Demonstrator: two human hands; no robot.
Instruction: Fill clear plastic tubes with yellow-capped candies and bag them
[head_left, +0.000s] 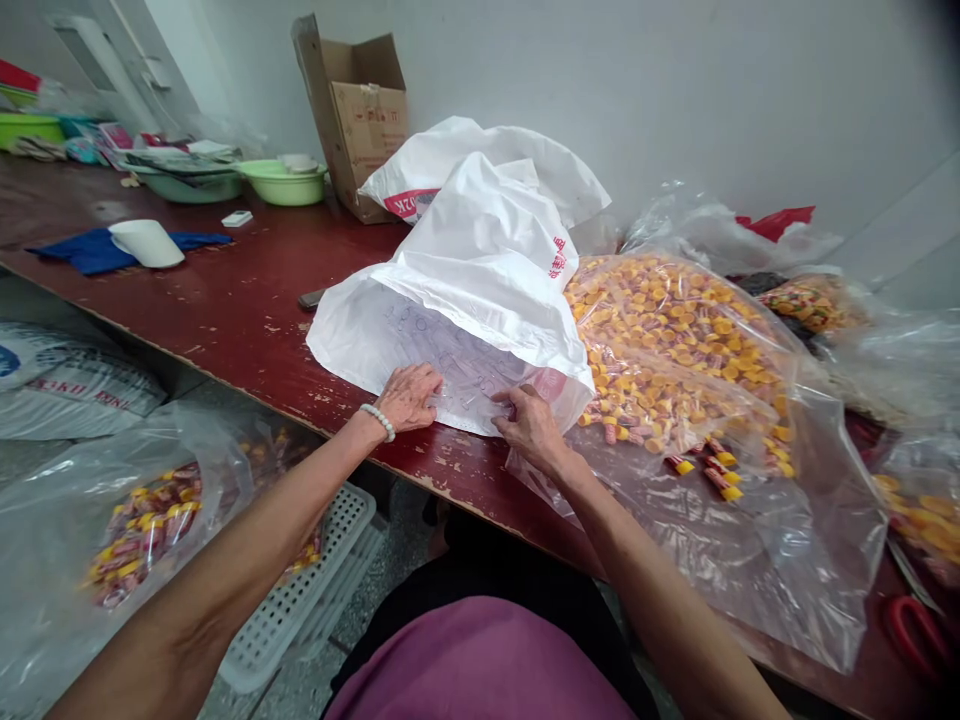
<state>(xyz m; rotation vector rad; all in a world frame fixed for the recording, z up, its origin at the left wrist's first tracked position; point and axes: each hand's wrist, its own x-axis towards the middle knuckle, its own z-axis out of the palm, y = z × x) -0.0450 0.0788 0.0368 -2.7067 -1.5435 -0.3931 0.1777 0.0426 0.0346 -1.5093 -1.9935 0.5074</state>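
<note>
A white woven sack [480, 270] lies on its side on the dark red table, its mouth facing me. Small clear plastic tubes [450, 350] are heaped inside that mouth. My left hand [412, 397], with a beaded bracelet at the wrist, rests at the lower lip of the sack with its fingers curled in among the tubes. Whatever those fingers hold is too small to make out. At the mouth's right side my right hand [531, 425] is closed, thumb and forefinger pinched at a clear tube.
To the right lies a large clear bag [675, 320] of yellow-capped pieces, some spilled out. Red-handled scissors [919, 635] lie near the right edge. A cardboard box [369, 130], green basins [281, 183] and a white cup [148, 243] stand on the left. Below sits a white perforated crate [262, 630].
</note>
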